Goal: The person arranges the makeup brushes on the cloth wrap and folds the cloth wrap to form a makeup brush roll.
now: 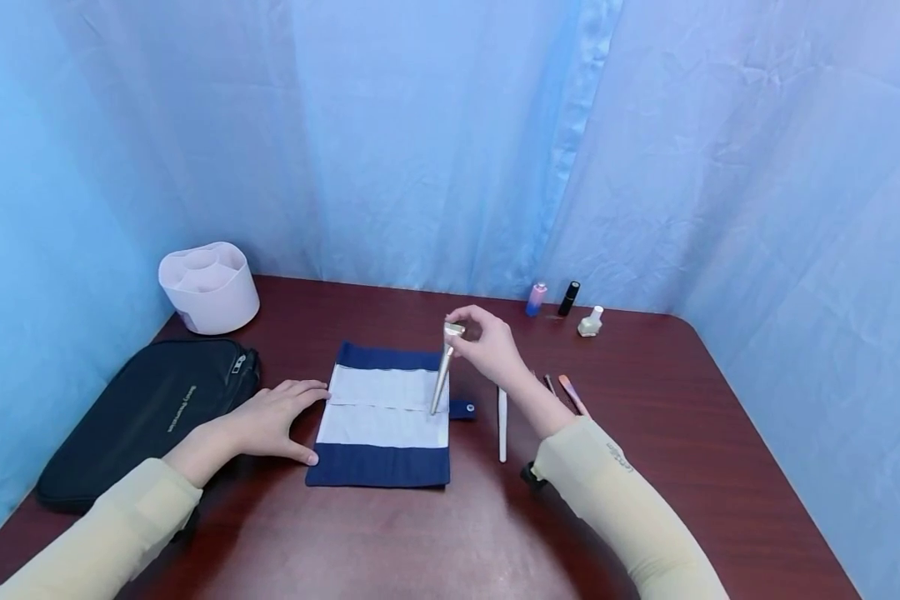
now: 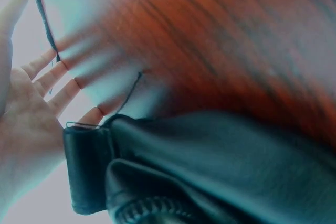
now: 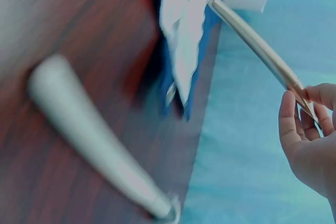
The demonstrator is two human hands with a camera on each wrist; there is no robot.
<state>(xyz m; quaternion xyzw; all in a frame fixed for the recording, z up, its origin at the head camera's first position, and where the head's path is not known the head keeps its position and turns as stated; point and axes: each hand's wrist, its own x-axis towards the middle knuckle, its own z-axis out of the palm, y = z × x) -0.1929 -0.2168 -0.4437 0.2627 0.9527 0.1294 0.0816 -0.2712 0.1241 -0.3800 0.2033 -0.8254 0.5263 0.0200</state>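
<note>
Around the right hand: a white-handled brush (image 1: 502, 423) lies on the surface (image 1: 645, 467) just right of the fingers' work, between the roll and the forearm; two more brushes (image 1: 566, 390) lie beyond the wrist, partly hidden by it.
Far edge: a pink bottle (image 1: 536, 299), a black tube (image 1: 568, 297) and a pale nail-polish bottle (image 1: 590, 322) stand well beyond the right fingers.
Around the left hand: a black zip pouch (image 1: 150, 408) lies just behind the palm; a white compartment organizer (image 1: 208, 287) stands farther back.
In the way: nothing lies between the right fingers and the roll.
Brush roll (image 1: 384, 414): navy cloth with white pocket panels, spread flat, a snap tab (image 1: 461, 408) at its right edge.
Metallic brush (image 1: 442, 375): slim, silvery-gold, tapered; it stands steeply tilted, lower end on the white pocket near the roll's right side, top in the fingers.
Right hand (image 1: 487, 343): fingertips and thumb pinch the brush's upper end.
Left hand (image 1: 270, 419): fingers straight and spread, flat on the surface, tips touching the roll's left edge.
</note>
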